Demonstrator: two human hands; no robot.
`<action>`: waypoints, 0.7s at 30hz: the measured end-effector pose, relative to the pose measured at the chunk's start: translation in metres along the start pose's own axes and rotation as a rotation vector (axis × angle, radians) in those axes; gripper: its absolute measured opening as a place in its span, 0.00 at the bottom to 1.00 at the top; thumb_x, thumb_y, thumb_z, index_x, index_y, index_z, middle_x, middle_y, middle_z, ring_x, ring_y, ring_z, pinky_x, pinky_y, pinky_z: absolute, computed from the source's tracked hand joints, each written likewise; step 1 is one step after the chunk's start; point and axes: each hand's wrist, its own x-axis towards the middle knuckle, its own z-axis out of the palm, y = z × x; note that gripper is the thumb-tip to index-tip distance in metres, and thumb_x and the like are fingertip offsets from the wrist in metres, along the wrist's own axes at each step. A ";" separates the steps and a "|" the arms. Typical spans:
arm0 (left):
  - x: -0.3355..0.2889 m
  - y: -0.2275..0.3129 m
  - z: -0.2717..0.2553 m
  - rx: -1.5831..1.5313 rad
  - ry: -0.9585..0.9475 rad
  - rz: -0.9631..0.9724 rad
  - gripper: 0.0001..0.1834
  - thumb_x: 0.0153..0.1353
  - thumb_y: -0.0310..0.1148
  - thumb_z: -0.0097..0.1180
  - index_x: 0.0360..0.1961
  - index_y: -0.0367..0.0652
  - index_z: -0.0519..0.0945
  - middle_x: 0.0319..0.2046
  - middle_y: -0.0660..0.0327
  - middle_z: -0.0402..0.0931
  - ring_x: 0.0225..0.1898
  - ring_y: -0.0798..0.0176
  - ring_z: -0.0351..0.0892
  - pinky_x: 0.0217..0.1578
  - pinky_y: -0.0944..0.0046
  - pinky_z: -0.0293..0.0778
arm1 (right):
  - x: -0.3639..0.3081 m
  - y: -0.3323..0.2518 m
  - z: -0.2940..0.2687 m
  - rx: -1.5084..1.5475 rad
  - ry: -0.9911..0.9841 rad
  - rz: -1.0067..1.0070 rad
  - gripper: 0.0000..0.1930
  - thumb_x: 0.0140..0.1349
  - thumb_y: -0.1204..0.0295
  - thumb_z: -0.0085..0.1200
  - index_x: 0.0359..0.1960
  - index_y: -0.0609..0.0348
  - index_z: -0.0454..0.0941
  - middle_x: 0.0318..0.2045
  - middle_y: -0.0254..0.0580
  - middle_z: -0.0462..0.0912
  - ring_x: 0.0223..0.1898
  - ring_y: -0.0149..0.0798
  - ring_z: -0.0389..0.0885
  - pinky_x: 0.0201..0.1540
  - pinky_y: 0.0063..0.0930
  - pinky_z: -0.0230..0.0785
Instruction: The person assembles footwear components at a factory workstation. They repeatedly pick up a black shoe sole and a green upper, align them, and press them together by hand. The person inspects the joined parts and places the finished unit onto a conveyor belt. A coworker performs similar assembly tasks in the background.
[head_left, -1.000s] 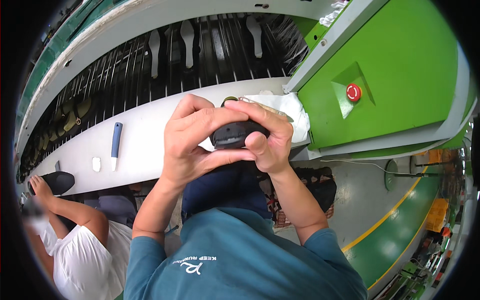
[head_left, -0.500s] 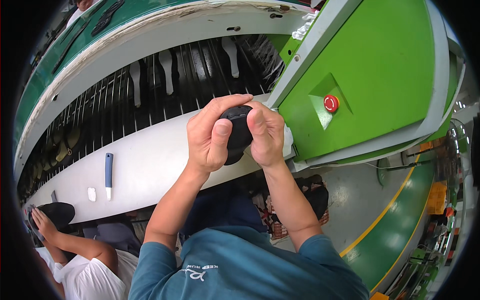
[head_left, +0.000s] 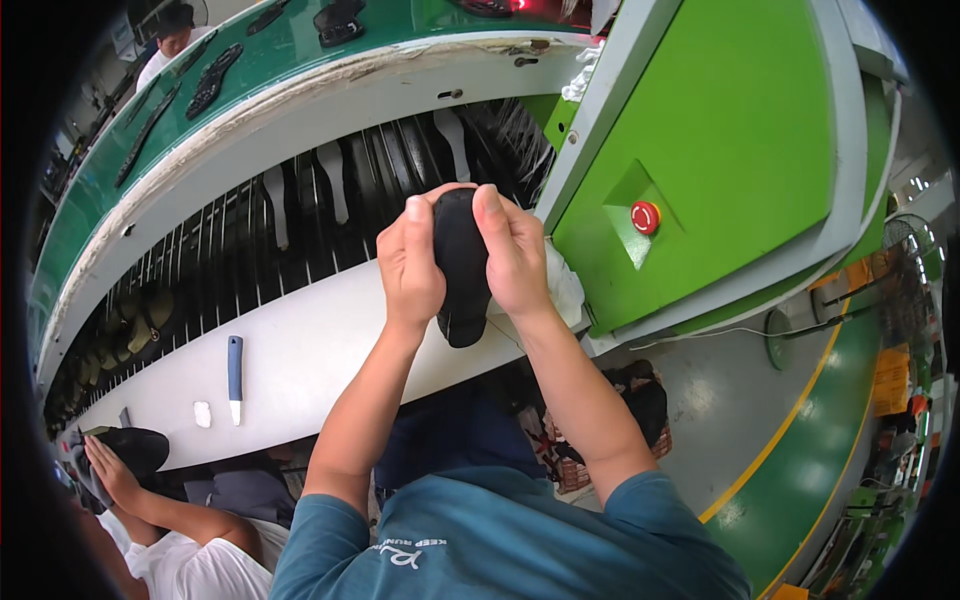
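Far to my left a co-worker's hand [head_left: 108, 470] rests on a dark shoe [head_left: 135, 448] at the end of the white ledge [head_left: 300, 360], and a blue-handled tool [head_left: 234, 375] lies further along it, well apart from me. My left hand [head_left: 412, 262] wraps the left side of the black shoe piece [head_left: 462, 265], thumb laid up along its top edge and the other fingers curled behind, pressed hard against the material. The piece stands nearly upright between my palms, raised above the ledge in front of the dark conveyor rack [head_left: 330, 200]. My right hand [head_left: 512, 255] clamps the other side the same way, thumb on top, fingers closed round the back. I reckon the risk is uneven squeezing: if one thumb bears harder, the soft piece could twist or crease, or slip down out of my grip toward the white cloth [head_left: 565, 290] below. The green machine housing [head_left: 720, 150] with its red button [head_left: 645, 216] sits just to the right, near enough that a careless elbow swing might knock it.
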 end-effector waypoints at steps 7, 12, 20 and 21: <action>0.000 -0.013 -0.014 0.044 0.038 -0.086 0.43 0.89 0.58 0.24 0.59 0.30 0.85 0.47 0.57 0.89 0.49 0.64 0.85 0.56 0.65 0.77 | 0.003 0.036 -0.002 0.033 -0.049 0.012 0.29 0.91 0.49 0.35 0.30 0.54 0.64 0.30 0.18 0.60 0.33 0.20 0.55 0.36 0.23 0.53; -0.006 0.001 -0.019 0.021 0.036 -0.072 0.39 0.89 0.55 0.30 0.55 0.30 0.86 0.45 0.55 0.89 0.46 0.63 0.86 0.53 0.63 0.78 | -0.006 0.013 0.017 0.031 -0.030 -0.012 0.28 0.90 0.51 0.39 0.43 0.62 0.82 0.31 0.21 0.71 0.36 0.18 0.65 0.40 0.20 0.61; -0.015 0.065 -0.034 0.192 -0.063 0.147 0.23 0.84 0.40 0.48 0.50 0.32 0.90 0.45 0.51 0.91 0.45 0.60 0.88 0.48 0.62 0.82 | -0.028 -0.001 0.035 -0.056 -0.137 -0.214 0.24 0.88 0.54 0.47 0.49 0.65 0.85 0.25 0.26 0.71 0.28 0.20 0.66 0.29 0.23 0.60; -0.017 0.065 -0.036 0.226 -0.039 0.189 0.21 0.83 0.38 0.50 0.50 0.32 0.90 0.45 0.51 0.91 0.45 0.60 0.89 0.48 0.62 0.82 | -0.026 -0.007 0.041 -0.073 -0.159 -0.224 0.23 0.87 0.54 0.50 0.48 0.65 0.85 0.24 0.28 0.73 0.27 0.21 0.67 0.28 0.24 0.61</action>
